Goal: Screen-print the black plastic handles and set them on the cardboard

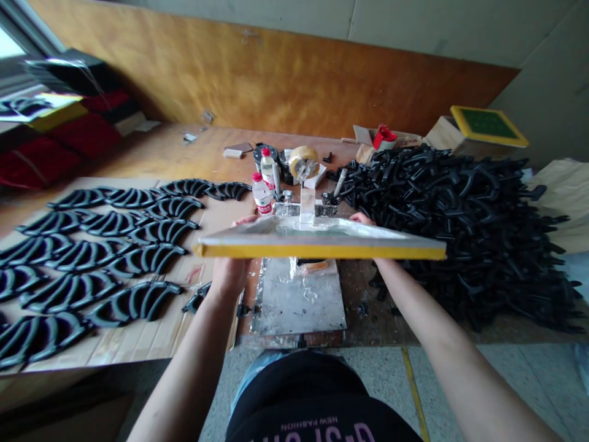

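A screen printing frame [322, 250] with a yellow edge is raised in front of me, its near side lifted and seen almost edge-on. My left hand [235, 265] grips its left side, fingers mostly hidden by the frame. On the right side my right hand [362, 218] holds it too, with only some fingers showing. Behind the frame, a clamp mount [307, 205] stands at its far side. Below lies a flat metal base plate [299, 307], smeared with white marks, and a small wooden-handled tool [313, 267] rests near its back.
Rows of curved black handles [138, 261] lie on cardboard [202, 313] at the left. A large heap of black plastic parts [451, 215] fills the right. Bottles with red caps [262, 193] and a tape roll [304, 161] stand behind the mount.
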